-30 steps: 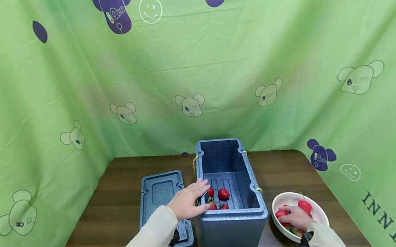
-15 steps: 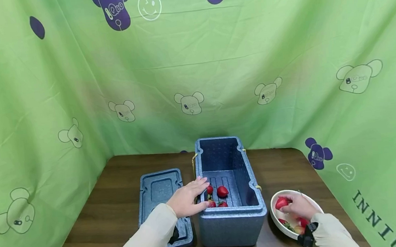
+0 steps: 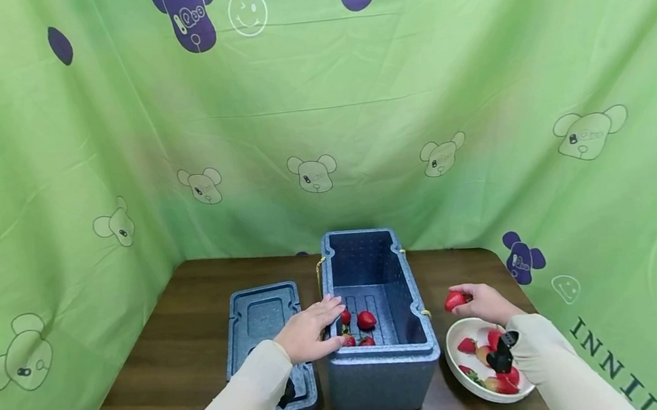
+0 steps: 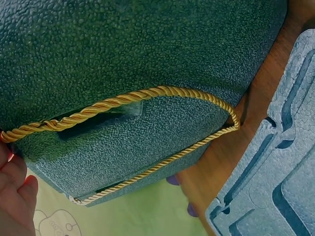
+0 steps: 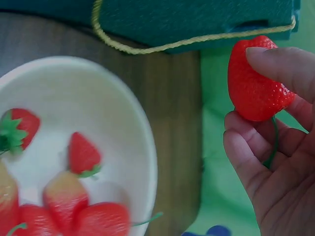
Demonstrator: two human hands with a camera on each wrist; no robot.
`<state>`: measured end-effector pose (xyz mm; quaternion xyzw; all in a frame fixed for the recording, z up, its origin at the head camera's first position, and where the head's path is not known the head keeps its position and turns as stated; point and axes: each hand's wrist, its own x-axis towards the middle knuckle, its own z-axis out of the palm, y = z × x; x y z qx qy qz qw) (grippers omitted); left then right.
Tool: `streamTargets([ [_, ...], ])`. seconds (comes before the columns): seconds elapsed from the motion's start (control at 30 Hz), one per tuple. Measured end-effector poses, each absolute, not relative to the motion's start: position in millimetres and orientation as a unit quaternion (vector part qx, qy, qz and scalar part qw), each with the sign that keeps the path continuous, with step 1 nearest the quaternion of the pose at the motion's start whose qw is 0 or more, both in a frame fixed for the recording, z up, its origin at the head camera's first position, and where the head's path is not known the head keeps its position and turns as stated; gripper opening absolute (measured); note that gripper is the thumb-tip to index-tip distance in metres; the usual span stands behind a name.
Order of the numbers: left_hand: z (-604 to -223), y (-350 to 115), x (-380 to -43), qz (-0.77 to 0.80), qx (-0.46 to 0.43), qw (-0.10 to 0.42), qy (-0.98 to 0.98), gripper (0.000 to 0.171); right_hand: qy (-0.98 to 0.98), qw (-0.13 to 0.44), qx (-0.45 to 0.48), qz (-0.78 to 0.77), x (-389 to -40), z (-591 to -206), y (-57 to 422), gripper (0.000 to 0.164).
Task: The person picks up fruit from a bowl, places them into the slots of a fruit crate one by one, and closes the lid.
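Note:
My right hand (image 3: 488,304) pinches a red strawberry (image 3: 454,300) between thumb and fingers, above the far rim of a white bowl (image 3: 453,355). In the right wrist view a thin green stem hangs from this strawberry (image 5: 253,81) across the palm. Several more strawberries (image 5: 84,153) lie in the bowl, some partly yellowish. My left hand (image 3: 310,332) rests on the left rim of an open blue-grey foam box (image 3: 384,383), fingers extended over the edge. Several red strawberries (image 3: 366,320) sit on the box floor at its near left, partly hidden by that hand.
The box's lid (image 3: 263,323) lies flat on the wooden table (image 3: 165,359), left of the box and partly under my left forearm. Golden rope handles (image 4: 162,92) hang along the box's sides. A green printed cloth (image 3: 354,97) stands behind and around the table.
My right hand has picked a strawberry out of the bowl and lifted it up and away past the far rim. The left hand stays on the box rim.

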<state>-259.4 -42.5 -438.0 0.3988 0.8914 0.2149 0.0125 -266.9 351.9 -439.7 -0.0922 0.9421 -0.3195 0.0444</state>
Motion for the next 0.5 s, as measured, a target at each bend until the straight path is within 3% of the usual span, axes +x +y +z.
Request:
streamTargets([
  [0.5,-434,-44,-259,0.186,0.407,0.010,0.894,0.061,0.932,0.010,-0.159,-0.325,-295,-402,320,0.050],
])
